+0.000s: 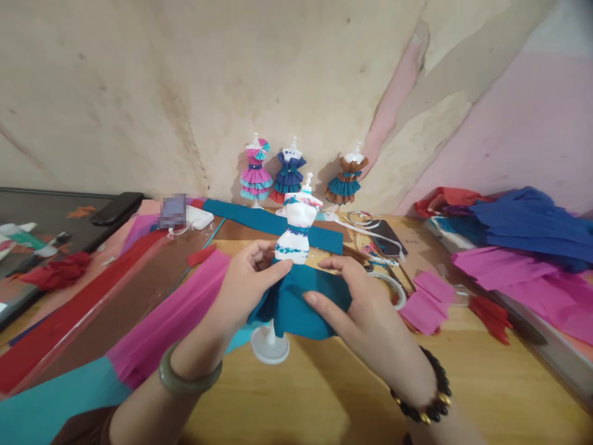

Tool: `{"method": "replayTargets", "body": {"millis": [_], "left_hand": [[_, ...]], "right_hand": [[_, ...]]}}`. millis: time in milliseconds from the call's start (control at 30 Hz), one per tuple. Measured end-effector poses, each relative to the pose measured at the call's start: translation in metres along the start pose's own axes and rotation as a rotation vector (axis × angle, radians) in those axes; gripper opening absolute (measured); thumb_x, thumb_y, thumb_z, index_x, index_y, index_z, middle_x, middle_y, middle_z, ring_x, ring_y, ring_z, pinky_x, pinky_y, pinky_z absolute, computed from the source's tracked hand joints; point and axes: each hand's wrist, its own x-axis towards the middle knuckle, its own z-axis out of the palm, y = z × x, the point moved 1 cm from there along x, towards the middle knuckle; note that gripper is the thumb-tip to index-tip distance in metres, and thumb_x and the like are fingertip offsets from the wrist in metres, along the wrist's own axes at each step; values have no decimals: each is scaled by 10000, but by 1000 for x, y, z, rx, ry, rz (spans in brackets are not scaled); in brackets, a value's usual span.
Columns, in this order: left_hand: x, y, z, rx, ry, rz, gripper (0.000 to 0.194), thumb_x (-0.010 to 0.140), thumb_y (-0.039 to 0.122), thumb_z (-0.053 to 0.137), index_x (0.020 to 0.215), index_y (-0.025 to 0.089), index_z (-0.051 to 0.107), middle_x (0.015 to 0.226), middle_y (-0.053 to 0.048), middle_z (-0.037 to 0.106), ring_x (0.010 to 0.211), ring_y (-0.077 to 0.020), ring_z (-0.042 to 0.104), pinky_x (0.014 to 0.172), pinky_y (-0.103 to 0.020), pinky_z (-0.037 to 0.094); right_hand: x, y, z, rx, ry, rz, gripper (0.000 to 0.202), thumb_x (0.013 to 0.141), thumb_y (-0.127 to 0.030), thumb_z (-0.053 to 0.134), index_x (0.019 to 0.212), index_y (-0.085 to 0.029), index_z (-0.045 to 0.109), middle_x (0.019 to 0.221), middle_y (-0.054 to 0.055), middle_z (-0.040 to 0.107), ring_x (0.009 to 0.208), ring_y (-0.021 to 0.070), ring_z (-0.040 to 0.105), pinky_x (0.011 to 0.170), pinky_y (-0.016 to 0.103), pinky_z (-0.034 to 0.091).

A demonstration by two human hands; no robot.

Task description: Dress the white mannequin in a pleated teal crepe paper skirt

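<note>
A small white mannequin (300, 213) with scraps of coloured paper stuck on its bust, waist and hips stands on a round white base (270, 346). Teal crepe paper (296, 303) hangs around its lower part in folds. My left hand (248, 281), with a green bangle on the wrist, pinches the paper's upper edge against the mannequin's left side. My right hand (354, 303), wearing a beaded bracelet, holds the paper's right part between thumb and fingers. The fingertips behind the paper are partly hidden.
Three dressed mannequins (290, 173) stand by the wall. A teal strip (250, 220) lies behind the work. Paper strips (171, 315) cover the left, near a black phone (117, 209). At right are a tape roll (391, 287), pink paper (428, 301) and a crepe paper pile (532, 228).
</note>
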Motion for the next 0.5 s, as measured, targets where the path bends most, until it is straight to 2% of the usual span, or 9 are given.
{"method": "replayTargets", "body": {"millis": [100,167,233,300,400,500], "left_hand": [[5,-1,-5,-7,35,-13,325,656,301,788,911,158,647,911,-61,721,849,-196,648,792,-321,479],[6,-3,-5,-27,36,-17,310,659,300,782,900,160,647,900,-56,712,842,-193,642,787,-319,472],[6,-4,-5,-48,40,-26,296,661,293,777,895,164,648,890,-51,705,829,-186,634,775,-314,469],[5,-6,-2,-73,40,-41,286,659,279,776,891,167,650,883,-47,699,822,-178,626,767,-309,471],[4,-9,0,-98,23,-50,267,663,275,775,879,174,654,860,-33,685,796,-165,614,744,-297,467],[5,-12,-1,-114,4,-46,244,683,286,764,873,177,656,851,-23,671,780,-153,600,731,-286,456]], "right_hand": [[-4,-13,-3,-67,-8,-286,543,882,-518,606,1269,-150,508,1341,188,513,1316,345,426,1031,535,427],[-6,-22,-1,-69,-44,-425,436,906,-372,616,1264,-139,531,1342,181,502,1324,332,401,1052,519,411],[-8,-28,2,-100,-18,-492,304,920,-159,559,1223,-149,573,1241,155,552,1206,288,488,986,477,455],[-10,-32,6,-167,56,-526,298,923,-42,483,1167,-152,614,1095,129,596,1039,250,544,866,431,492],[-14,-36,13,-225,132,-579,263,953,-41,425,1054,-113,656,895,108,608,838,219,538,696,370,483],[-17,-40,20,-226,163,-617,256,961,-70,415,942,-87,670,778,94,587,734,202,509,619,345,460]]}}
